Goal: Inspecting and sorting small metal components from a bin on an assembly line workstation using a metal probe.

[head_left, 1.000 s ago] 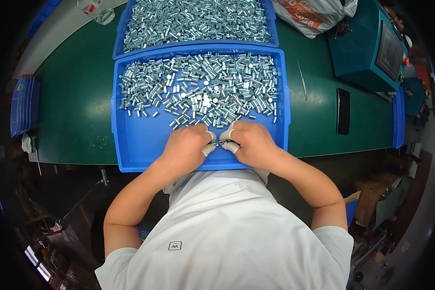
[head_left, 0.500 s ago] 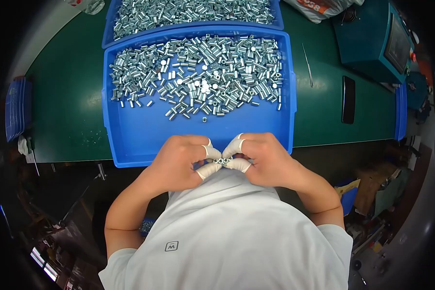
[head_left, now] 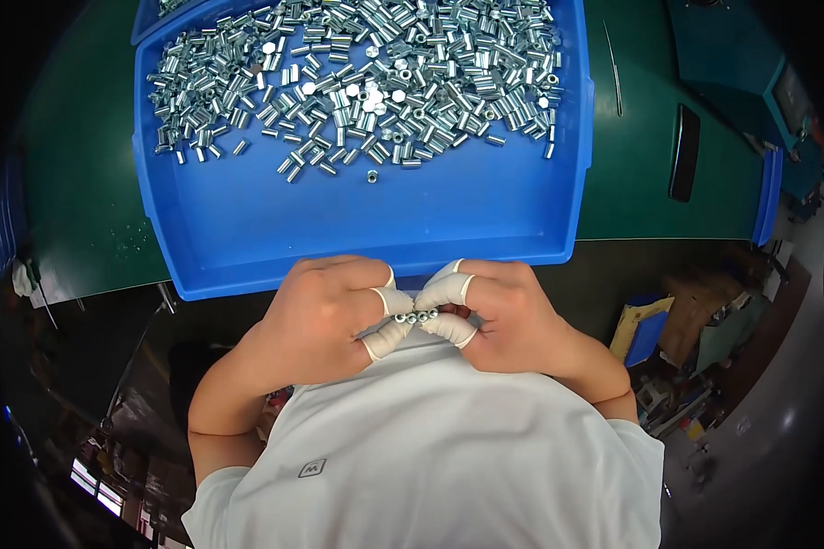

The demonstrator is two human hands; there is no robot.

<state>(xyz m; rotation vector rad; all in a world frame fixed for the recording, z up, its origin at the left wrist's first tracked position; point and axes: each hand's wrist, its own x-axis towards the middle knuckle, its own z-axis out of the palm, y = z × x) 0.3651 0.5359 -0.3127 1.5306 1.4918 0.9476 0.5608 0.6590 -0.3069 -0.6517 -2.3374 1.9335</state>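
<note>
Just beyond my shirt front, my left hand (head_left: 325, 316) and my right hand (head_left: 513, 316) meet fingertip to fingertip. Between them is a short row of several small silvery metal hex spacers (head_left: 417, 317), their round ends turned up. Both hands pinch this row with thumb and forefinger, one from each side. Pale finger covers sleeve the thumbs and fingers that do the pinching. Ahead lies a blue plastic tray (head_left: 357, 265) with many loose spacers (head_left: 375, 110) of the same kind heaped over its far part. A single spacer (head_left: 373, 177) stands apart on the tray floor.
The tray's near edge overhangs the green worktop (head_left: 82, 215). A second blue tray (head_left: 160, 11) adjoins it at the back. To the right lie a black phone (head_left: 684, 153), a thin metal tool (head_left: 615, 73) and a teal machine (head_left: 728, 69).
The view has shifted, so the tray appears larger and higher. My hands stay together at the row of spacers, whose ends now show more clearly.
</note>
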